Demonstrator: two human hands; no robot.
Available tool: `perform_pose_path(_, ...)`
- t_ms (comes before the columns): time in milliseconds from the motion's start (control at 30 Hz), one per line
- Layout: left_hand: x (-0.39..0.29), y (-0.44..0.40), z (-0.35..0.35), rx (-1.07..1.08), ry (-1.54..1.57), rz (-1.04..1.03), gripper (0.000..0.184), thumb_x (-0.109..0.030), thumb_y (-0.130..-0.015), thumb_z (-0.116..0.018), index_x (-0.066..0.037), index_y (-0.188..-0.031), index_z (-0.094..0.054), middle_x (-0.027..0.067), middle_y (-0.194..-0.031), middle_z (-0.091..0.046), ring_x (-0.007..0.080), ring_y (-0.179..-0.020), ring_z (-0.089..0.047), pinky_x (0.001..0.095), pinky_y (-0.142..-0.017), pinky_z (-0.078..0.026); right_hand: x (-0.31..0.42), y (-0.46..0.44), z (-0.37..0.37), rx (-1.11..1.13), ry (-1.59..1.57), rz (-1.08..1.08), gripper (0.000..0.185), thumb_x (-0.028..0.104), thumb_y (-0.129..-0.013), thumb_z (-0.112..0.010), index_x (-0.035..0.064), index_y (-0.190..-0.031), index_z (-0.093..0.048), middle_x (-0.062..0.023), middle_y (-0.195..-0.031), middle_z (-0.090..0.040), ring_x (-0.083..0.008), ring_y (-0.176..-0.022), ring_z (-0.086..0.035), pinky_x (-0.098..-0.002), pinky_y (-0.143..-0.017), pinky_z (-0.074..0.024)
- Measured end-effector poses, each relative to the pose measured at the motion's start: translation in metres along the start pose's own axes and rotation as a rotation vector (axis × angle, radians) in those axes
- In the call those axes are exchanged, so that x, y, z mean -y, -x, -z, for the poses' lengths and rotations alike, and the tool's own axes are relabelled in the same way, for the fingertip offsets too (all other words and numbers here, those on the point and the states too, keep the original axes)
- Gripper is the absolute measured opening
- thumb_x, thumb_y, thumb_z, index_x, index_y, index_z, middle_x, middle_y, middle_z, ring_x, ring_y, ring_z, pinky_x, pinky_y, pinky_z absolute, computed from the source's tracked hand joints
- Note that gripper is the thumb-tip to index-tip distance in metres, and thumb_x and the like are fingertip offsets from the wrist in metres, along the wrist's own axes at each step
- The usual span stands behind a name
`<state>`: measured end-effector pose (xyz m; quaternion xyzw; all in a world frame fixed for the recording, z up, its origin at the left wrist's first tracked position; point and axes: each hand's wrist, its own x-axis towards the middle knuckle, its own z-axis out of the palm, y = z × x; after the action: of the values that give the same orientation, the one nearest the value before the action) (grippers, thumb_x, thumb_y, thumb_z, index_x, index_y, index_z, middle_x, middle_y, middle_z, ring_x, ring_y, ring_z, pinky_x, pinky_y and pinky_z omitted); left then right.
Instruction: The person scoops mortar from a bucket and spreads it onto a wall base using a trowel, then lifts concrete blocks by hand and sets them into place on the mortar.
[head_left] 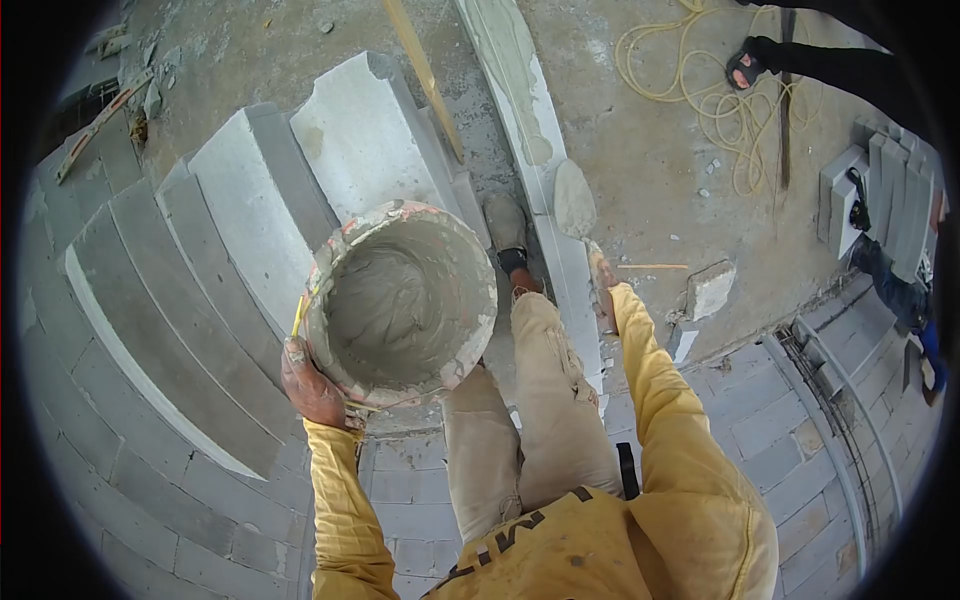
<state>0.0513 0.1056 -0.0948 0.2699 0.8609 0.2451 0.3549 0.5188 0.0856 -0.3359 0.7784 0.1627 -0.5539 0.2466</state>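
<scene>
Left hand [312, 385]: grips the rim of the mortar bucket [486, 300], apparently steadying its weight.
Right hand [604, 278]: closed round the trowel [574, 200], blade at the block wall's [566, 290] right edge.

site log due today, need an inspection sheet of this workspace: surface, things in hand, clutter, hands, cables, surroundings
surface: rough floor, stained, bits of debris; long pale ledge partly coated with mortar
things in hand: bucket containing wet grey mortar; trowel with mortar on its blade
clutter: large blocks near the bucket, wooden strip, broken chunk
hands: left hand at the bucket's side, right hand on the trowel's handle
cables: pale cord or hose in loose loops, type unclear
surroundings: other people partly in view at right
</scene>
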Motion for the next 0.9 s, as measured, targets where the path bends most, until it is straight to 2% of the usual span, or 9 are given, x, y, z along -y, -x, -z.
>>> perform_pose_path(67, 0.008, 0.001, 0.006, 0.044, -0.030, -0.031, 0.058, -0.041, -0.102, -0.030, 0.009, -0.108, -0.058, 0.0127, -0.096, -0.064, 0.0189, -0.084, -0.057, 0.0317, -0.081, -0.045, 0.048, -0.008, 0.006, -0.043, 0.022, 0.103, 0.067, 0.077, -0.076, -0.048, 0.0111, -0.080, -0.059, -0.0054, -0.064, -0.054, -0.0223, -0.055, -0.053, -0.0480, -0.054, -0.0418)
perform_pose_path(167, -0.001, 0.002, 0.004, 0.047, -0.066, -0.059, 0.058, -0.040, -0.103, -0.029, 0.010, -0.108, -0.058, 0.0149, -0.098, -0.065, 0.0205, -0.085, -0.057, 0.0326, -0.082, -0.045, 0.138, -0.009, 0.020, -0.099, 0.060, 0.202, 0.066, 0.076, -0.077, -0.049, 0.0104, -0.081, -0.059, -0.0058, -0.064, -0.055, -0.0225, -0.056, -0.054, -0.0483, -0.054, -0.0425)
perform_pose_path(267, -0.001, -0.001, 0.006, 0.056, -0.172, -0.125, 0.058, -0.039, -0.103, -0.028, 0.010, -0.108, -0.058, 0.0162, -0.098, -0.065, 0.0215, -0.085, -0.058, 0.0332, -0.082, -0.045, 0.182, 0.003, 0.025, -0.157, 0.103, 0.210, 0.065, 0.074, -0.078, -0.050, 0.0096, -0.081, -0.059, -0.0063, -0.065, -0.056, -0.0228, -0.056, -0.055, -0.0485, -0.054, -0.0432)
perform_pose_path(567, -0.003, -0.001, 0.004, 0.068, -0.039, -0.044, 0.058, -0.038, -0.103, -0.027, 0.011, -0.108, -0.057, 0.0181, -0.097, -0.064, 0.0242, -0.085, -0.058, 0.0343, -0.083, -0.045, 0.082, -0.010, 0.009, -0.438, -0.019, 0.100, 0.062, 0.069, -0.081, -0.053, 0.0074, -0.083, -0.060, -0.0076, -0.067, -0.058, -0.0236, -0.057, -0.058, -0.0492, -0.055, -0.0453)
perform_pose_path(700, -0.002, 0.000, 0.006, 0.073, -0.191, -0.115, 0.059, -0.039, -0.103, -0.026, 0.010, -0.110, -0.057, 0.0178, -0.097, -0.064, 0.0242, -0.085, -0.059, 0.0336, -0.084, -0.045, 0.046, -0.022, -0.018, -0.570, -0.198, 0.176, 0.061, 0.067, -0.082, -0.054, 0.0064, -0.084, -0.060, -0.0082, -0.067, -0.059, -0.0239, -0.058, -0.059, -0.0495, -0.056, -0.0462)
perform_pose_path(767, 0.002, -0.001, 0.008, 0.078, -0.228, -0.130, 0.059, -0.039, -0.104, -0.025, 0.010, -0.111, -0.057, 0.0179, -0.097, -0.064, 0.0244, -0.085, -0.059, 0.0330, -0.084, -0.044, 0.053, -0.023, -0.040, -0.508, -0.404, 0.257, 0.051, 0.049, -0.081, -0.064, 0.0035, -0.102, -0.055, -0.0123, -0.079, -0.062, -0.0275, -0.066, -0.062, -0.0468, -0.061, -0.0486)
perform_pose_path(833, -0.004, -0.001, 0.004, 0.067, -0.220, -0.137, 0.060, -0.040, -0.103, -0.025, 0.010, -0.112, -0.057, 0.0168, -0.097, -0.064, 0.0234, -0.085, -0.059, 0.0326, -0.084, -0.044, 0.051, -0.030, -0.068, -0.440, -0.613, 0.330, 0.056, 0.031, -0.079, -0.073, 0.0006, -0.119, -0.050, -0.0164, -0.090, -0.064, -0.0310, -0.075, -0.064, -0.0442, -0.066, -0.0511)
perform_pose_path(867, -0.008, 0.001, 0.002, 0.064, -0.218, -0.139, 0.061, -0.041, -0.103, -0.025, 0.010, -0.112, -0.057, 0.0163, -0.097, -0.064, 0.0229, -0.084, -0.059, 0.0324, -0.084, -0.044, 0.051, -0.054, -0.081, -0.478, -0.508, 0.476, 0.063, 0.012, -0.075, -0.076, 0.0007, -0.126, -0.040, -0.0188, -0.094, -0.063, -0.0269, -0.074, -0.064, -0.0370, -0.061, -0.0522)
perform_pose_path(900, -0.009, 0.001, 0.001, 0.062, -0.191, -0.133, 0.061, -0.041, -0.103, -0.025, 0.010, -0.113, -0.057, 0.0158, -0.098, -0.064, 0.0223, -0.085, -0.058, 0.0323, -0.084, -0.044, 0.091, 0.013, -0.066, -0.562, -0.344, 0.408, 0.060, 0.011, -0.075, -0.077, -0.0004, -0.123, -0.042, -0.0182, -0.097, -0.062, -0.0271, -0.077, -0.064, -0.0370, -0.065, -0.0529)
